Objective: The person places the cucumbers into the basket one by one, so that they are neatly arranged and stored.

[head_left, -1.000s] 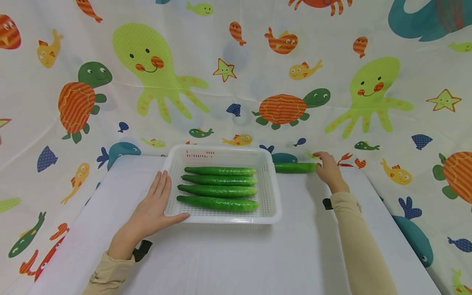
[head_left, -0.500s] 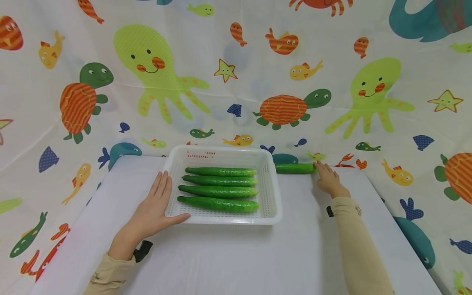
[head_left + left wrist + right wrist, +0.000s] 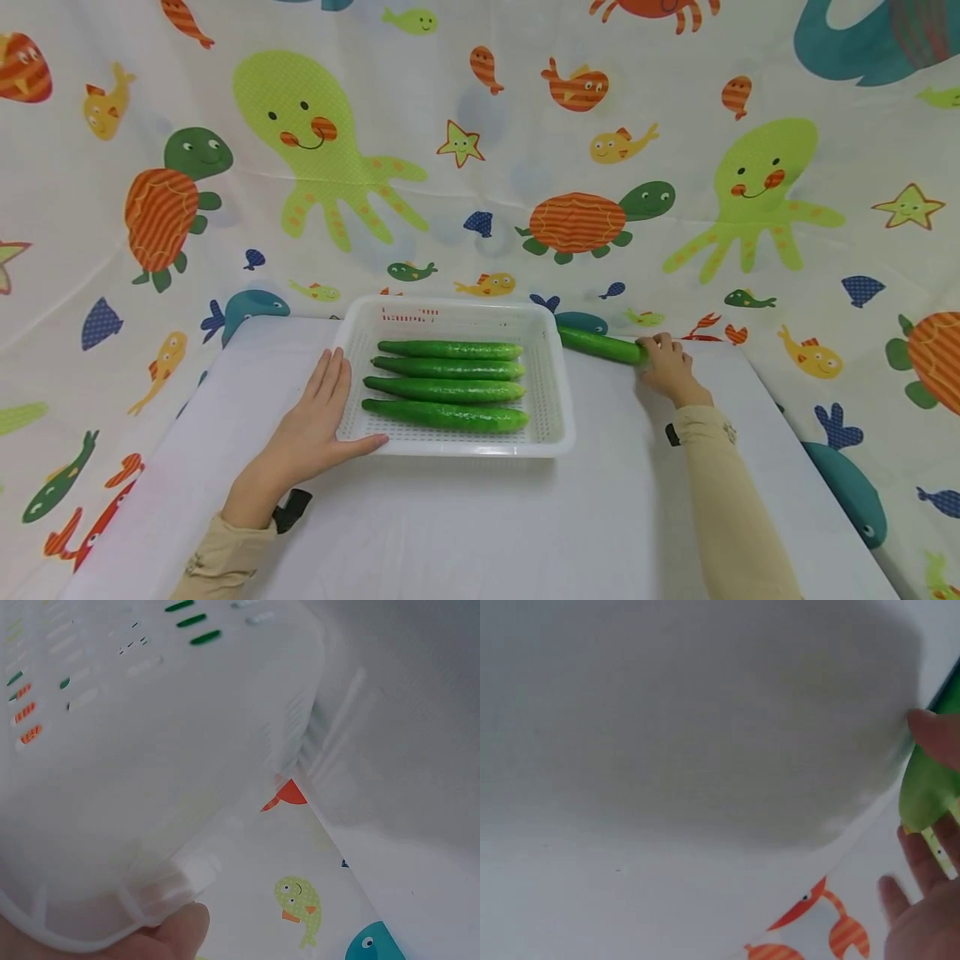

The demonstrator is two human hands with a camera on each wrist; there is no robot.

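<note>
A white plastic basket (image 3: 450, 448) holds several green cucumbers (image 3: 446, 390) lying side by side. My left hand (image 3: 307, 429) rests against its left side, fingers straight along the wall and thumb over the front rim. In the left wrist view, fingertips (image 3: 191, 930) show beside the basket rim (image 3: 90, 941). Behind the basket's right side lies one more cucumber (image 3: 603, 345), slanting toward me at its right end. My right hand (image 3: 670, 371) pinches that end. In the right wrist view the thumb (image 3: 937, 739) is on one side of the cucumber (image 3: 922, 791) and fingers are on the other.
A white table (image 3: 480, 525) carries the basket near its back edge. Behind it hangs a white curtain (image 3: 517, 125) printed with sea animals, which also runs down both sides. Dark straps (image 3: 291, 510) show at both wrists.
My right hand, laid flatter at the cucumber's end half a second ago, now pinches it. That end has swung toward me. The left hand and basket stay in place.
</note>
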